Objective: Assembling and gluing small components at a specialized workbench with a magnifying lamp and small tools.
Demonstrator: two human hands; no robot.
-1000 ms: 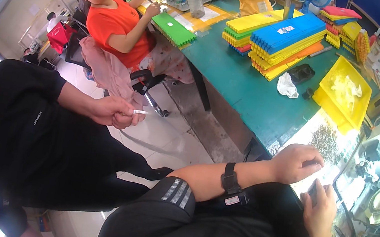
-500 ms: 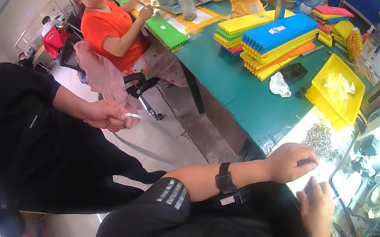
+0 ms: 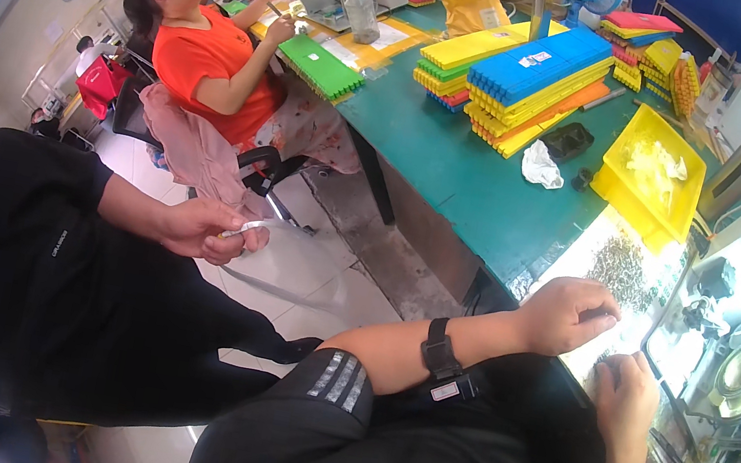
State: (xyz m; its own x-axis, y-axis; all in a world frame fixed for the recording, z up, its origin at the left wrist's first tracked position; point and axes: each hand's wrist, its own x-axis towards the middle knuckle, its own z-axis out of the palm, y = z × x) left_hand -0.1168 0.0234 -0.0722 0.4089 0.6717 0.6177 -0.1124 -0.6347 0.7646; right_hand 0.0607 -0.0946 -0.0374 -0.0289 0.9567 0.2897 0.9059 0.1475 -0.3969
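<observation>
Small metal parts [image 3: 620, 266] by both hands, yellow tray [image 3: 653, 172] beyond

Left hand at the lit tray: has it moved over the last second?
No, not noticeably. The left hand keeps its place at the near edge of the lit tray of small metal parts; only the head camera shifted.
</observation>
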